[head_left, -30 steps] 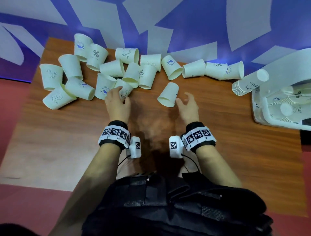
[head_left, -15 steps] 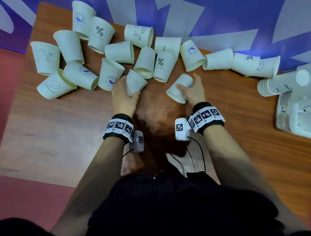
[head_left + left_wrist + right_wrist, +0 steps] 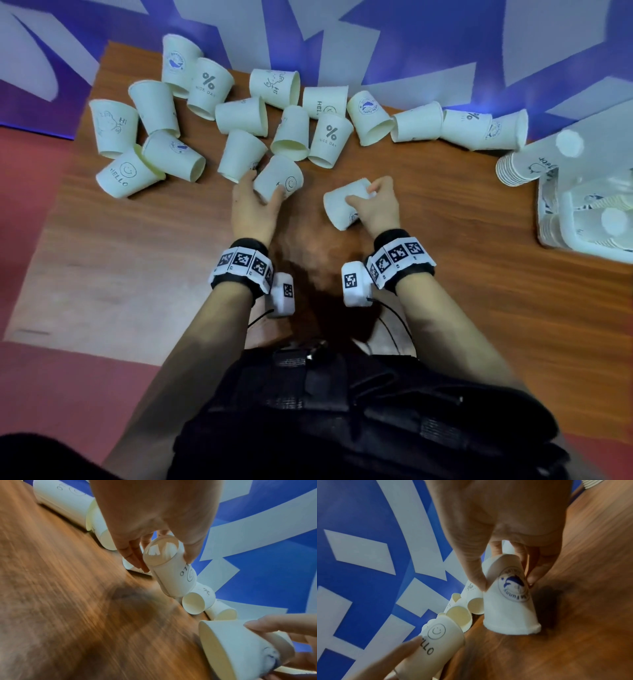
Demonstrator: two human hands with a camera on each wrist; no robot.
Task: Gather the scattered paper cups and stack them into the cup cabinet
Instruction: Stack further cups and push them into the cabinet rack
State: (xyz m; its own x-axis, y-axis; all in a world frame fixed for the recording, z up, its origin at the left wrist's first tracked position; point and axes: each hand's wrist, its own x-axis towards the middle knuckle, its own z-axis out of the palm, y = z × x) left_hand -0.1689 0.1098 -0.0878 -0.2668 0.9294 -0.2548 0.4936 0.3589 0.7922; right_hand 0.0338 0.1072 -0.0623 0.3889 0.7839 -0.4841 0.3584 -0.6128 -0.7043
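A white paper cup printed with a smiley and "HELLO" (image 3: 278, 178) is pinched by its base in the grip of the left hand (image 3: 251, 209), just above the brown wooden bench (image 3: 137, 257). A white paper cup with a blue round emblem (image 3: 344, 207) is clasped near its base by the right hand (image 3: 375, 205). Other white paper cups (image 3: 239, 113) are strewn along the far edge. A white plastic cup cabinet (image 3: 589, 192) is set at the right.

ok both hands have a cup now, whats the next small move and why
Probably nest them: the left hand grips the smiley HELLO cup, the right hand grips the blue-logo cup. Slide one inside the other; cups reach the cup cabinet stacked.
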